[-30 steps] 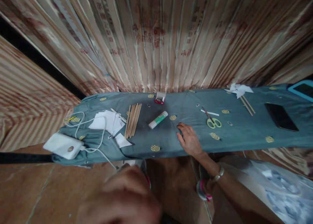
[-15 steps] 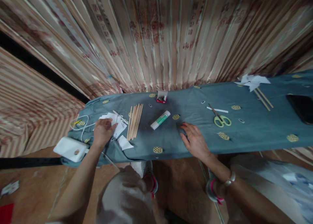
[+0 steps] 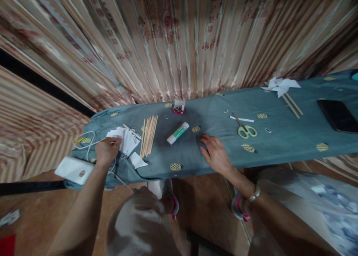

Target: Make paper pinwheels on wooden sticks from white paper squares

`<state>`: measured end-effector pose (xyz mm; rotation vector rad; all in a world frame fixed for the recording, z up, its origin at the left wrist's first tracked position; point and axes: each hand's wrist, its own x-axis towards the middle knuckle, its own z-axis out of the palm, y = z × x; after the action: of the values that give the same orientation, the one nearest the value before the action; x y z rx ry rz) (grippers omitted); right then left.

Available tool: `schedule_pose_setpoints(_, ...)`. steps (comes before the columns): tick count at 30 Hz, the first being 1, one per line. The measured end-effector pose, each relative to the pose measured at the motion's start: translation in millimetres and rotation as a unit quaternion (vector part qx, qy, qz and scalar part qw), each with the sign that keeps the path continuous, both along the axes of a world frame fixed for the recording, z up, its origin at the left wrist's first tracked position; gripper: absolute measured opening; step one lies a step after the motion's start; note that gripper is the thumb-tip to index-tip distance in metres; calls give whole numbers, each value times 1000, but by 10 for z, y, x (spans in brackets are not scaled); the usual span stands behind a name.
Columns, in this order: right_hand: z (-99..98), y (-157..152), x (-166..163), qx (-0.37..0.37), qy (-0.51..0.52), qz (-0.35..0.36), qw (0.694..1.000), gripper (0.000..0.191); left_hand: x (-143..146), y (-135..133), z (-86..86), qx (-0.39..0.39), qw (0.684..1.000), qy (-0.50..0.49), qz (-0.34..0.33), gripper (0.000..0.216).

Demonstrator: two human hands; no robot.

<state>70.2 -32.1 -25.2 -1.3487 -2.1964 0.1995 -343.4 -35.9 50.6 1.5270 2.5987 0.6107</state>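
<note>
My left hand (image 3: 107, 151) is at the left edge of a fanned stack of white paper pieces (image 3: 129, 139), its fingers closed on the paper there. Just below the stack lies a loose white paper piece (image 3: 138, 160), and several thin wooden sticks (image 3: 149, 136) are side by side to its right. My right hand (image 3: 216, 154) rests on the dark green cloth (image 3: 207, 110), fingers apart and slightly bent, holding nothing. Left of it is a white and green glue stick (image 3: 178, 133). A small open red box (image 3: 179, 108) with shiny bits inside stands behind the glue stick.
Green-handled scissors (image 3: 246, 131) lie beside a white paper strip (image 3: 247, 120). White paper pinwheels on sticks (image 3: 283, 86) and a black phone (image 3: 339, 115) are at the right. A white device (image 3: 74, 169) and white cable (image 3: 89, 146) occupy the left end. A striped curtain (image 3: 179, 58) hangs behind.
My left hand has drawn back from the top of the paper stack to its left edge. My right hand stays on the cloth. The whole view has shifted slightly.
</note>
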Motion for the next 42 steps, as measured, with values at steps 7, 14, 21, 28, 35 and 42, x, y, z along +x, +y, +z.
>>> schedule_pose_setpoints(7, -18, 8, 2, -3, 8, 0, 1000, 35, -35, 12, 20, 3, 1000, -10, 18, 22)
schedule_pose_setpoints(14, 1, 31, 13, -25, 45, 6, 999, 34, 439, -187, 323, 183, 978, 43, -89, 30)
schedule_pose_setpoints(21, 79, 88, 222, -71, 142, -34, 987, 40, 2011, -301, 204, 232, 866, 10, -442, 14)
schedule_pose_setpoints(28, 105, -49, 630, -58, 87, -47, 993, 48, 2566, -226, -479, 129, 817, 12, -561, 18)
schedule_pose_setpoints(35, 151, -226, 685, -60, 84, 46, 994, 44, 2488, -269, -537, 165, 823, -42, -541, 14)
schedule_pose_setpoints(42, 257, -319, 691, -95, 148, 87, 981, 20, 2579, -412, -433, 147, 805, -143, -556, 13)
